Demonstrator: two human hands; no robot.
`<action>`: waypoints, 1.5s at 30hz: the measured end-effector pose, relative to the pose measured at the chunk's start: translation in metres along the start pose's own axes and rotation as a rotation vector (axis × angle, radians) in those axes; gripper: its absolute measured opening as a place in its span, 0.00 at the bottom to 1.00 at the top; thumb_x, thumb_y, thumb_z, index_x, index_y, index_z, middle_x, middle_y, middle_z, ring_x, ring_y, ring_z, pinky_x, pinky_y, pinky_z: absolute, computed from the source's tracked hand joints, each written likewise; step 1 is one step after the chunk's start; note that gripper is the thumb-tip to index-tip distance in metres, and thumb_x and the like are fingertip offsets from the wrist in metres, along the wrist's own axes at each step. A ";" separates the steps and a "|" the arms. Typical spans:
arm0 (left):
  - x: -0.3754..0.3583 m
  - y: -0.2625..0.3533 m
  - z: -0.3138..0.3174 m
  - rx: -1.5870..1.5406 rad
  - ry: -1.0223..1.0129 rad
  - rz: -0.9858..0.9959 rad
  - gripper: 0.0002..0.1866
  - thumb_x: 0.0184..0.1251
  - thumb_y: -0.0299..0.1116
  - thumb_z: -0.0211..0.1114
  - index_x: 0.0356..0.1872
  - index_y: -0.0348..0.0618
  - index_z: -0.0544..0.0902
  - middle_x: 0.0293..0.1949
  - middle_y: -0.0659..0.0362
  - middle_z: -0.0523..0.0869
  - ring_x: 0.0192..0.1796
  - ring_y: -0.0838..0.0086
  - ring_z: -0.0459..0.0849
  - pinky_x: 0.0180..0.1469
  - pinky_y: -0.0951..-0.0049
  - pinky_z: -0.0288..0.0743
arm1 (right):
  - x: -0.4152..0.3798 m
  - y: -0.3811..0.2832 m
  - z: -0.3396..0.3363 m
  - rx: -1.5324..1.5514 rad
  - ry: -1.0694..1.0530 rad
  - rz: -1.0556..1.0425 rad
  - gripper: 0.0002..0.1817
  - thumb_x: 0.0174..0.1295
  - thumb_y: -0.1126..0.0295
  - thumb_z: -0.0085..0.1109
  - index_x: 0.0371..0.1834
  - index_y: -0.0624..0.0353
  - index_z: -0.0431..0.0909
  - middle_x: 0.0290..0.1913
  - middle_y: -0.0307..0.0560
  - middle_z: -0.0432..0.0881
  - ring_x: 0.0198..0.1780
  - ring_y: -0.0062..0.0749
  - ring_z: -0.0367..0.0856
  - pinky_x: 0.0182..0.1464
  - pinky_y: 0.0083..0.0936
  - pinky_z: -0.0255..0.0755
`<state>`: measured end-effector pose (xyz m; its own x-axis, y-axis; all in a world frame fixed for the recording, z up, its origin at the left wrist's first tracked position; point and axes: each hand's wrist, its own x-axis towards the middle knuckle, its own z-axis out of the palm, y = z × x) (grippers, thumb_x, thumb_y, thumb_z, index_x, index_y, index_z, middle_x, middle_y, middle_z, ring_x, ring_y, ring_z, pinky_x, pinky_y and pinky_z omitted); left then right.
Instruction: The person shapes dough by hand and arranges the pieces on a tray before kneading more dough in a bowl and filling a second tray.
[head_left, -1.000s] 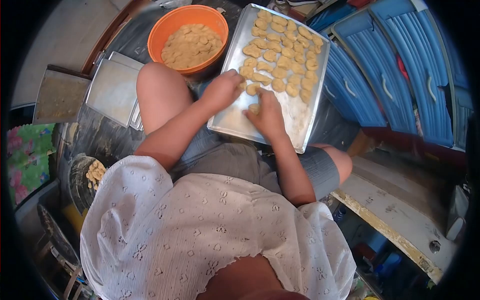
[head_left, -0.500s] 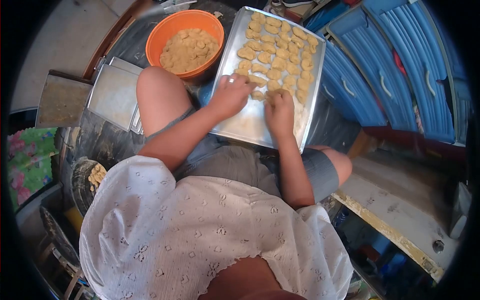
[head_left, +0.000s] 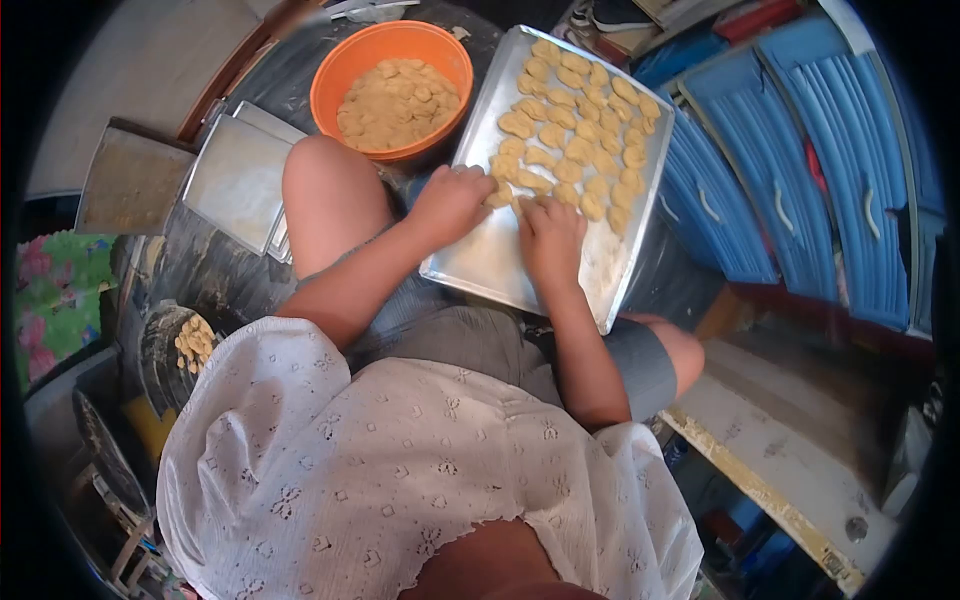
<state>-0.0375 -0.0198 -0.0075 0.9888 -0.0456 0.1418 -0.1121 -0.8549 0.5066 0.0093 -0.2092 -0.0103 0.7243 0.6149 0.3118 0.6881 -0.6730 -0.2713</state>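
Note:
A metal tray (head_left: 490,262) lies tilted across my lap, its far part covered with rows of several dough pieces (head_left: 578,150). My left hand (head_left: 452,203) is over the tray's left side, its bent fingertips at a dough piece (head_left: 498,197) at the near end of the rows. Just right of it, my right hand (head_left: 552,240) has its fingers curled down at the nearest row. Whether the right fingers hold any dough is hidden. An orange bowl (head_left: 325,98) with more dough pieces stands beyond my left knee.
Flat metal trays (head_left: 235,180) lie left of my left knee. A dark round pan (head_left: 160,345) with small yellowish pieces is further left. Blue drawers (head_left: 735,205) stand on the right, near a wooden ledge (head_left: 770,470). My knees flank the tray.
The tray and bowl appear further right and slightly lower in view. My right hand has shifted left on the tray, towards the dough pieces beside my left hand.

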 end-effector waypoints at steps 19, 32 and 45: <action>0.083 -0.250 0.048 0.096 -0.298 -0.817 0.52 0.40 0.46 0.76 0.69 0.43 0.61 0.64 0.45 0.69 0.62 0.56 0.74 0.60 0.60 0.70 | 0.241 -0.060 0.098 0.250 -0.212 -0.296 0.25 0.51 0.74 0.57 0.57 0.55 0.74 0.59 0.56 0.71 0.60 0.52 0.69 0.62 0.37 0.66; 0.106 -0.271 0.050 0.049 -0.330 -0.606 0.53 0.39 0.41 0.77 0.71 0.56 0.58 0.63 0.58 0.72 0.66 0.59 0.68 0.63 0.49 0.63 | 0.238 -0.026 0.274 -0.125 -0.781 0.139 0.49 0.40 0.55 0.75 0.69 0.49 0.61 0.69 0.52 0.62 0.71 0.48 0.59 0.66 0.43 0.61; 0.117 -0.265 0.053 0.015 -0.590 -0.787 0.27 0.51 0.37 0.70 0.57 0.56 0.77 0.56 0.60 0.77 0.67 0.63 0.67 0.62 0.50 0.65 | 0.242 -0.035 0.248 0.031 -0.957 0.233 0.41 0.41 0.54 0.72 0.64 0.47 0.69 0.58 0.53 0.74 0.63 0.49 0.70 0.60 0.41 0.69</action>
<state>0.1126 0.1741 -0.1698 0.6718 0.2921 -0.6807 0.5964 -0.7583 0.2632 0.1713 0.0649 -0.1515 0.5617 0.5504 -0.6177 0.5147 -0.8170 -0.2599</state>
